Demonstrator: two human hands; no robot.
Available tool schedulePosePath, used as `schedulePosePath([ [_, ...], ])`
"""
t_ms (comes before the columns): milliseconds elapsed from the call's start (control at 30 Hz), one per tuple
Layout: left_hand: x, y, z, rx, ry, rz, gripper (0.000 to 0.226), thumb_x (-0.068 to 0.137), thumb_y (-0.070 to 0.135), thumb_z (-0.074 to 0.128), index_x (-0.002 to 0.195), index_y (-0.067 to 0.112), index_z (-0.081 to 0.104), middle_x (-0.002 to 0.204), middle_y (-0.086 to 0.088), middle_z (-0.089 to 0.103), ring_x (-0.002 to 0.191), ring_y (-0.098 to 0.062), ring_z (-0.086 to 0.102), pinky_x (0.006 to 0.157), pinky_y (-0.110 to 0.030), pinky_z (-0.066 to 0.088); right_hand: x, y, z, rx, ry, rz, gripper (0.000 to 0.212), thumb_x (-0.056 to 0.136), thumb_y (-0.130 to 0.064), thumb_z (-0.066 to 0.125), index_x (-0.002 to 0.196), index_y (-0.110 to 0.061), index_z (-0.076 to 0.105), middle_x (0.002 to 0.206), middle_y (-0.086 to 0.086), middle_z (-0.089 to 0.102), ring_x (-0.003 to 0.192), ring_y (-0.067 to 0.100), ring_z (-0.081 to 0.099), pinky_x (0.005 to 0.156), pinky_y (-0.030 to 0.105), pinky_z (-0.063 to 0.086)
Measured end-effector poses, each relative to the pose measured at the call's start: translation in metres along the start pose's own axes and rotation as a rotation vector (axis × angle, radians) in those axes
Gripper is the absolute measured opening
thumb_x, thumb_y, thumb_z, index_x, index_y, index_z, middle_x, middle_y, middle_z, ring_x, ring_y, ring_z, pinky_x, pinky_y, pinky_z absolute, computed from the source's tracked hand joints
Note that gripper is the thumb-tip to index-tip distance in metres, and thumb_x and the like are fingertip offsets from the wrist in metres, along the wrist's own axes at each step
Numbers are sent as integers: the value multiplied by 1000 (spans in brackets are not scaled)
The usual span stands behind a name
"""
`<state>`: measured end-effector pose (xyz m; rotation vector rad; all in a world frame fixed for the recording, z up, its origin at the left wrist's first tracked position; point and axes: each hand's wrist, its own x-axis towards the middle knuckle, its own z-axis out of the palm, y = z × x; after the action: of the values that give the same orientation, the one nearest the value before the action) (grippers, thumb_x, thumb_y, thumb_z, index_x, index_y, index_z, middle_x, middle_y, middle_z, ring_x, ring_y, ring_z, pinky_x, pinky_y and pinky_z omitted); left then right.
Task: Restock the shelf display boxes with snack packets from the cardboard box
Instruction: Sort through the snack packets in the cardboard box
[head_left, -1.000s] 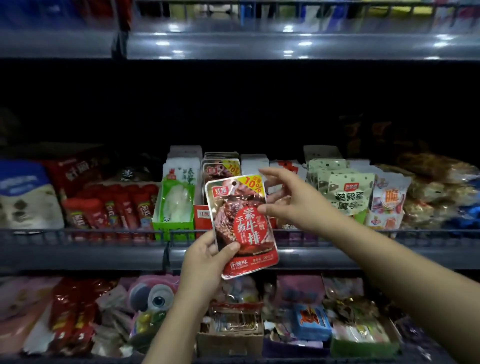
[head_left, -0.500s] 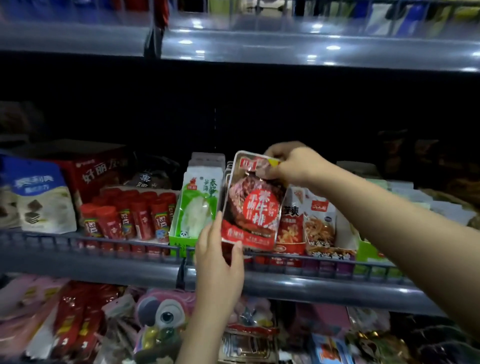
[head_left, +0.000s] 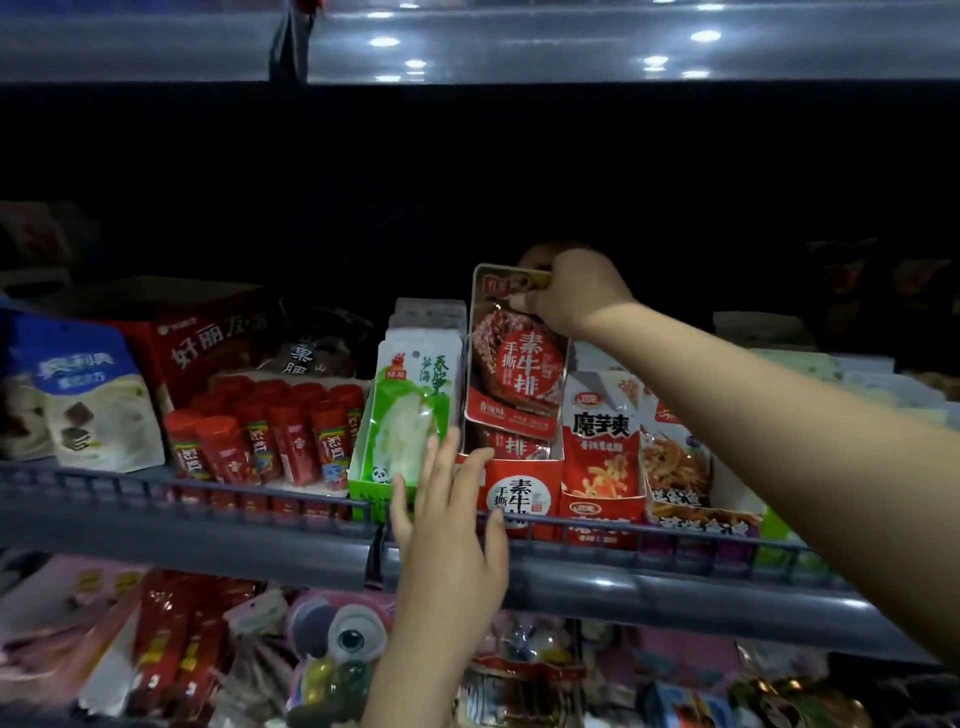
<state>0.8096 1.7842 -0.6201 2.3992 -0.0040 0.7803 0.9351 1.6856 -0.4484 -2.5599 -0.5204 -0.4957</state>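
My right hand pinches the top of a red and silver snack packet and holds it upright over a red display box on the middle shelf. The packet's lower edge sits inside the box, above another packet of the same kind. My left hand is open with fingers spread, in front of the shelf rail, its fingertips near the left front corner of the red box. The cardboard box is not in view.
A green display box of white-green packets stands left of the red one, red tubes further left. Orange-red packet boxes stand to the right. A grey wire rail fronts the shelf; mixed snacks fill the shelf below.
My right hand has carried the packet up and back into the red display box. My left hand let go of the packet's bottom and now hovers open by the box front.
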Motion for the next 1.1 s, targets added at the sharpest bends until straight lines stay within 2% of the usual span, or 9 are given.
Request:
schedulePosePath([
  [100, -1, 0, 0, -60, 8, -7, 48, 96, 25, 46, 138, 39, 30, 153, 24, -1, 139, 8, -12, 111, -22, -21, -4, 1, 20, -51, 30, -46, 26, 91, -25, 57, 117, -19, 60, 108, 5, 66, 86, 22, 61, 73, 32, 51],
  [233, -2, -1, 2, -55, -9, -6, 54, 96, 27, 44, 142, 42, 20, 150, 27, -11, 139, 6, -15, 111, -23, -22, -7, 10, 44, -148, -22, -112, 22, 90, -26, 58, 111, -20, 60, 108, 5, 67, 98, 25, 61, 79, 32, 46],
  [400, -3, -1, 3, -32, -20, -8, 57, 97, 27, 43, 144, 42, 16, 151, 25, -16, 137, 8, -20, 111, -25, -23, -4, 23, 53, -348, -68, -140, 39, 81, -40, 67, 116, -22, 60, 116, 7, 61, 108, 27, 53, 83, 32, 38],
  [567, -4, -1, 3, -30, -19, -11, 59, 97, 27, 43, 145, 42, 13, 152, 24, -17, 137, 8, -20, 113, -30, -20, -4, 27, 58, -310, -2, -129, 46, 75, -40, 73, 114, -20, 58, 115, 6, 60, 108, 26, 52, 82, 32, 37],
  [767, -4, -2, 1, 6, -32, 8, 64, 97, 26, 42, 147, 41, 4, 152, 21, -19, 139, 4, -21, 115, -33, -18, -16, 26, 51, -328, 68, -123, 44, 85, -40, 63, 125, -23, 55, 124, 3, 57, 118, 23, 46, 96, 33, 33],
  [900, -11, 4, -4, 25, -51, 18, 65, 98, 26, 40, 147, 39, 1, 154, 16, -20, 139, 2, -23, 115, -32, -18, -44, 25, 36, -204, 116, -131, 40, 88, -38, 59, 125, -24, 56, 125, 1, 57, 119, 21, 42, 96, 30, 30],
  [1000, -25, 13, -10, 15, -55, 48, 59, 97, 26, 41, 148, 37, 12, 156, 15, -8, 142, 0, -14, 116, -27, -12, -88, 29, 24, -85, 226, -130, 35, 85, -38, 64, 116, -22, 63, 117, 1, 62, 114, 20, 47, 94, 32, 36],
  [1100, -51, 25, -15, -56, -50, 36, 49, 96, 25, 45, 142, 34, 33, 151, 14, 20, 140, -5, 11, 115, -27, 8, -142, 38, 16, 37, 261, -94, 31, 83, -36, 66, 111, -22, 65, 107, -3, 64, 108, 16, 49, 90, 27, 36],
])
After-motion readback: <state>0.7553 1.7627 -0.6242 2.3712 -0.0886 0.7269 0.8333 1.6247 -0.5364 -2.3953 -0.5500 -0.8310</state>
